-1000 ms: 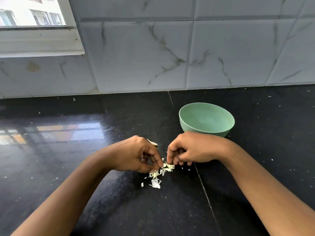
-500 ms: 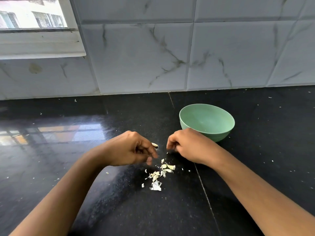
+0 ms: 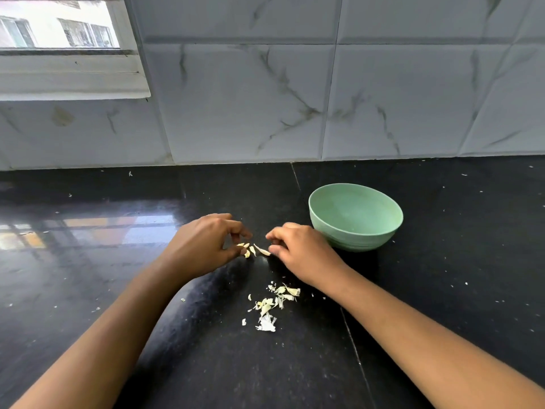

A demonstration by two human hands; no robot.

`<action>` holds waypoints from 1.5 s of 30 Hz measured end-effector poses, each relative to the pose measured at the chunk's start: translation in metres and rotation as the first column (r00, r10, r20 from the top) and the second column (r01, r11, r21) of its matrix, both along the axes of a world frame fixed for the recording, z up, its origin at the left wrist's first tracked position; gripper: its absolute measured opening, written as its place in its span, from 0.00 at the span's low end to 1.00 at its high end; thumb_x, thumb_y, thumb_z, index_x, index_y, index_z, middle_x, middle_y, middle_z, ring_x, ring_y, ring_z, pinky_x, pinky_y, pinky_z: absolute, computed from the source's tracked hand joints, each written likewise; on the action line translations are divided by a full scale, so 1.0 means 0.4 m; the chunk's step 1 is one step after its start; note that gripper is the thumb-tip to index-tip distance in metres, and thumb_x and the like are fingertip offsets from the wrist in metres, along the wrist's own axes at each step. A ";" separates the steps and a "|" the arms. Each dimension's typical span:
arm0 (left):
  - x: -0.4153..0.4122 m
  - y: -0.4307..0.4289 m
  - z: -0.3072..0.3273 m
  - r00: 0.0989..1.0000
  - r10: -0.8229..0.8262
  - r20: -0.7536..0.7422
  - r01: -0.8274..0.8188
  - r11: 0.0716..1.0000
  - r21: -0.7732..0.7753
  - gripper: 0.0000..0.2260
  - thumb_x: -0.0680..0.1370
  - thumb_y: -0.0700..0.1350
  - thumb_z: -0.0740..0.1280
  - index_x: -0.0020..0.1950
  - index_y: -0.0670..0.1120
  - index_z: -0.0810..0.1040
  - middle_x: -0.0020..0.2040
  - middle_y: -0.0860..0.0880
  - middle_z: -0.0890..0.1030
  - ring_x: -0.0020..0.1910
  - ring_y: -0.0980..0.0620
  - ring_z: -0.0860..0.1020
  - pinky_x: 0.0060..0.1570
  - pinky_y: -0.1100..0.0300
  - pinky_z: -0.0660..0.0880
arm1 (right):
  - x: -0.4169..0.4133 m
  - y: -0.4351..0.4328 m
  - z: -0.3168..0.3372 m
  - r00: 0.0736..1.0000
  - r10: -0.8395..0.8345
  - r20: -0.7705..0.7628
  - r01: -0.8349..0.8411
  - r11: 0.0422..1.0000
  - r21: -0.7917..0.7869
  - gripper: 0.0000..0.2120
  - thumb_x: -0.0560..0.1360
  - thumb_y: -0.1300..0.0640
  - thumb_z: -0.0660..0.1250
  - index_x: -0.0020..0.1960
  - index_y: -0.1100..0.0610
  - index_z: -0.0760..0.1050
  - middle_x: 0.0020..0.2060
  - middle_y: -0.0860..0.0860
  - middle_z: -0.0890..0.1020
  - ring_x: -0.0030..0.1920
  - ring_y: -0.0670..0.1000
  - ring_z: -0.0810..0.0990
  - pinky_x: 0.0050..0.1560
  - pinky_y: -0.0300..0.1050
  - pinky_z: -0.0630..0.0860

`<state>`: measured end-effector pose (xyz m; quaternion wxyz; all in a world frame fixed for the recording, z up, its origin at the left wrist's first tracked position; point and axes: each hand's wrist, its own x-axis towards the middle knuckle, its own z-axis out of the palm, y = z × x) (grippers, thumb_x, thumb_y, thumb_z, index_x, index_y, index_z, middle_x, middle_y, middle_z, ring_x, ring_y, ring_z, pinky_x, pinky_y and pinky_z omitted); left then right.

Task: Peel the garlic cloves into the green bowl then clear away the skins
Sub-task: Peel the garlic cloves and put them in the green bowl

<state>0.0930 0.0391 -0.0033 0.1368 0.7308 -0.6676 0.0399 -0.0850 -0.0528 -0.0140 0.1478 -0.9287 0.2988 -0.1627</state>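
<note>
Garlic skins (image 3: 272, 305) lie loose on the black counter (image 3: 206, 364), nearest the person. Just beyond, the left hand (image 3: 203, 246) pinches a garlic clove (image 3: 247, 251), and the right hand (image 3: 300, 252) pinches a strip of skin (image 3: 262, 250) peeling from it. Farther back, to the right, stands the green bowl (image 3: 354, 240), before a marbled tile wall (image 3: 250, 98).

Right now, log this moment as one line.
phase: peeling | left hand: pinches garlic clove | right hand: pinches skin strip | green bowl: no cloves visible | skin pile: on counter
</note>
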 end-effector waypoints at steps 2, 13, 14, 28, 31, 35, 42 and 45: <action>-0.003 -0.003 -0.007 1.000 0.000 0.003 0.000 1.000 0.011 0.11 0.75 0.55 0.68 0.57 0.60 0.78 0.46 0.60 0.75 0.40 0.61 0.68 0.41 0.61 0.72 | 0.021 0.004 -0.011 1.000 0.013 -0.006 -0.013 1.000 -0.024 0.11 0.76 0.51 0.66 0.56 0.53 0.78 0.52 0.50 0.78 0.55 0.53 0.76 0.52 0.46 0.71; -0.023 -0.009 -0.013 0.997 -0.023 -0.072 0.019 0.998 -0.061 0.09 0.76 0.54 0.67 0.55 0.60 0.80 0.41 0.62 0.72 0.37 0.63 0.70 0.38 0.62 0.70 | -0.037 -0.013 0.020 0.966 -0.128 0.226 0.039 0.932 0.361 0.04 0.71 0.62 0.69 0.37 0.57 0.78 0.28 0.49 0.79 0.26 0.46 0.78 0.30 0.38 0.77; -0.029 -0.009 -0.017 0.997 -0.037 -0.068 0.033 0.998 -0.056 0.09 0.76 0.54 0.67 0.55 0.61 0.79 0.40 0.63 0.71 0.37 0.65 0.70 0.38 0.63 0.68 | -0.039 -0.016 0.020 0.958 -0.148 0.245 0.019 0.887 0.461 0.05 0.71 0.63 0.69 0.36 0.58 0.77 0.27 0.49 0.78 0.25 0.46 0.78 0.29 0.39 0.78; -0.063 -0.015 -0.041 0.984 -0.146 -0.103 0.146 0.989 -0.008 0.09 0.75 0.57 0.68 0.55 0.62 0.80 0.45 0.61 0.73 0.52 0.59 0.72 0.48 0.53 0.76 | -0.040 -0.030 0.011 0.969 -0.116 0.216 -0.004 0.873 0.487 0.04 0.70 0.66 0.68 0.40 0.58 0.77 0.33 0.55 0.81 0.28 0.45 0.79 0.29 0.40 0.79; -0.062 -0.015 -0.039 0.986 -0.132 -0.098 0.133 0.991 0.010 0.11 0.74 0.57 0.68 0.56 0.62 0.80 0.48 0.60 0.74 0.53 0.59 0.71 0.49 0.54 0.75 | -0.039 -0.026 0.010 0.984 -0.026 0.178 -0.035 0.943 0.332 0.06 0.70 0.65 0.69 0.42 0.55 0.81 0.30 0.49 0.80 0.30 0.48 0.81 0.30 0.42 0.80; -0.057 -0.017 -0.042 0.986 -0.123 -0.115 0.126 0.992 0.022 0.11 0.74 0.58 0.68 0.56 0.61 0.80 0.49 0.59 0.74 0.54 0.58 0.71 0.50 0.53 0.75 | -0.041 -0.028 0.013 0.989 0.051 0.140 -0.082 0.972 0.219 0.04 0.70 0.63 0.72 0.44 0.56 0.81 0.28 0.43 0.77 0.28 0.48 0.79 0.31 0.39 0.79; -0.052 -0.023 -0.051 0.987 -0.130 -0.098 0.136 0.989 0.058 0.13 0.75 0.60 0.66 0.59 0.62 0.78 0.57 0.59 0.73 0.58 0.59 0.67 0.55 0.56 0.73 | -0.038 -0.028 0.016 0.972 0.095 0.214 -0.081 0.994 -0.074 0.02 0.71 0.58 0.70 0.44 0.53 0.80 0.39 0.47 0.80 0.41 0.49 0.78 0.43 0.45 0.73; -0.054 -0.025 -0.054 0.985 -0.146 -0.088 0.152 0.986 0.074 0.15 0.76 0.58 0.65 0.62 0.60 0.76 0.64 0.59 0.72 0.64 0.58 0.66 0.67 0.56 0.64 | -0.031 -0.024 0.013 0.996 0.082 0.045 -0.076 0.988 -0.132 0.05 0.73 0.58 0.66 0.46 0.52 0.79 0.43 0.49 0.80 0.46 0.54 0.79 0.44 0.47 0.73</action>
